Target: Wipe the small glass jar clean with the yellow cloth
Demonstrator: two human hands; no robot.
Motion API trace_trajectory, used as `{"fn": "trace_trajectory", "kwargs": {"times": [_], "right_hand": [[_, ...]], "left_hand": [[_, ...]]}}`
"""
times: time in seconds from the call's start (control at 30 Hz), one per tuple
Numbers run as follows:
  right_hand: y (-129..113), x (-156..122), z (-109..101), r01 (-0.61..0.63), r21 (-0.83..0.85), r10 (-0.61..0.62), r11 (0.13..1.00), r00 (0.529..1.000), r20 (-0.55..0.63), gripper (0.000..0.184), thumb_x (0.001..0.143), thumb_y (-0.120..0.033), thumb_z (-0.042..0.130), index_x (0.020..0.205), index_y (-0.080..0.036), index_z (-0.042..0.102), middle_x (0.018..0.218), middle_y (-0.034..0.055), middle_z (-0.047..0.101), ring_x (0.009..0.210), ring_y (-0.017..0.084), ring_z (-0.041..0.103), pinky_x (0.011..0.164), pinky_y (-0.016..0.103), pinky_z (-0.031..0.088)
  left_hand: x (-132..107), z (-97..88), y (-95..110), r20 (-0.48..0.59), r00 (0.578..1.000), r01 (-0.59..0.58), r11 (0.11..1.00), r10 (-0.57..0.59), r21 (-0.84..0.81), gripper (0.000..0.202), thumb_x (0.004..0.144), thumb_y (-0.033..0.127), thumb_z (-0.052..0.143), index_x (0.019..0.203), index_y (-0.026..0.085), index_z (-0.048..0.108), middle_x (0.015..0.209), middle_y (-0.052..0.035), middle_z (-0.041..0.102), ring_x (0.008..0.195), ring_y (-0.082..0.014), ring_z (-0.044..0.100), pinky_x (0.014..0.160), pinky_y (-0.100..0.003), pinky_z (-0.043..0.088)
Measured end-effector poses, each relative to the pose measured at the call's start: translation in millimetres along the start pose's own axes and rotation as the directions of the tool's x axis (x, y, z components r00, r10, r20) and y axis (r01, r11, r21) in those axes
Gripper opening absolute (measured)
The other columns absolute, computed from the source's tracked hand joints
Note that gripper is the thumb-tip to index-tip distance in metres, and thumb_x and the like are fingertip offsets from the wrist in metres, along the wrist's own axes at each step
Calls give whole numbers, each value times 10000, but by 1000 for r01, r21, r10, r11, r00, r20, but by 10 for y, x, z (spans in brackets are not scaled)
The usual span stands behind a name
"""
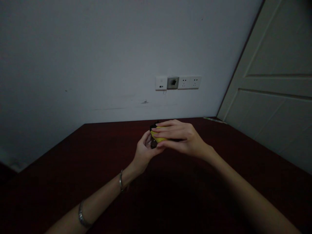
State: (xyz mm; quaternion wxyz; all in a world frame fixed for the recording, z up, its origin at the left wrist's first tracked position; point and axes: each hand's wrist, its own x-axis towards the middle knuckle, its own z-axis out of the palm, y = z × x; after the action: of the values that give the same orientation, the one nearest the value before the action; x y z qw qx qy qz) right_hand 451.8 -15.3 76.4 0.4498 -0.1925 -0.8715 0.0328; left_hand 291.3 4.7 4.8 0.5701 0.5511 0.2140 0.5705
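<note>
Both my hands meet above the middle of a dark red table [73, 169]. Between them is a small yellow and black object [158, 137]; I cannot make out what it is. My right hand [181, 138] lies over its top with the fingers wrapped round it. My left hand [144, 152] cups it from below and from the left, fingers curled. A bracelet [121, 180] sits on my left wrist and a second band [82, 217] further up the forearm.
A white wall stands behind the table, with a row of wall sockets [178, 82] above the far edge. A pale panelled door [275, 87] closes off the right side. A thin light strip [214, 120] lies at the table's far right corner.
</note>
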Motion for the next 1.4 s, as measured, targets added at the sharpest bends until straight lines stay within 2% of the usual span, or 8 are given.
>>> {"fn": "trace_trajectory", "kwargs": {"times": [0.1,0.27,0.6,0.73,0.93,1.03,1.17,1.4], "right_hand": [[93,-17,45,-117,107,129,987,985,-116,267,770,-212,695,1016,-317,698,1067,-5,711,1042,201,652,968,416,501],[202,-56,126,-344,353,439,870,867,-237,168,771,-257,687,930,-286,729,1001,21,733,940,193,694,875,373,556],[-13,14,106,-47,97,61,994,987,-147,322,732,-188,730,1019,-331,694,1027,-4,726,1045,213,643,941,419,505],[36,-1,161,-120,182,161,976,959,-232,286,750,-195,713,1001,-331,701,1043,-5,722,1062,208,635,962,424,486],[147,-33,207,-371,426,512,825,811,-284,165,771,-260,687,926,-292,735,1017,14,731,960,200,684,899,380,534],[92,-26,215,-230,303,333,925,873,-356,221,755,-207,703,948,-312,727,1023,5,729,992,202,669,932,401,511],[-5,-14,222,-31,75,49,997,967,-249,339,724,-183,738,1028,-325,694,1046,6,720,1074,227,624,939,445,496],[107,-19,287,-148,264,238,953,905,-352,271,752,-186,708,980,-332,711,1036,-2,724,1048,207,640,964,452,484]], "left_hand": [[-5,-1,14,-12,1000,27,999,-27,-19,613,571,153,811,1131,160,562,1207,-110,610,1155,-274,547,1039,-438,393],[-12,-17,26,-16,999,44,998,-44,-36,674,559,162,822,1167,169,531,1211,-106,612,1147,-264,556,1041,-433,392],[74,-72,38,40,998,-40,999,41,-4,606,598,205,805,1141,179,537,1280,-118,558,1215,-278,499,1042,-410,392],[78,-110,36,51,996,-77,996,75,36,680,570,182,819,1173,193,504,1279,-109,555,1214,-275,502,1051,-420,386],[60,-118,29,131,988,-89,995,83,38,768,524,168,845,1198,202,477,1227,-97,589,1172,-275,539,1017,-418,427],[71,-127,21,119,989,-97,995,92,34,764,533,163,842,1201,207,473,1264,-101,567,1202,-273,515,1028,-408,420],[93,-160,-11,97,991,-97,995,97,0,709,566,188,824,1190,197,488,1295,-114,546,1224,-283,494,1032,-396,412],[92,-154,2,68,993,-99,995,98,12,732,584,160,811,1230,201,468,1293,-107,547,1209,-266,507,1034,-397,410]]}}
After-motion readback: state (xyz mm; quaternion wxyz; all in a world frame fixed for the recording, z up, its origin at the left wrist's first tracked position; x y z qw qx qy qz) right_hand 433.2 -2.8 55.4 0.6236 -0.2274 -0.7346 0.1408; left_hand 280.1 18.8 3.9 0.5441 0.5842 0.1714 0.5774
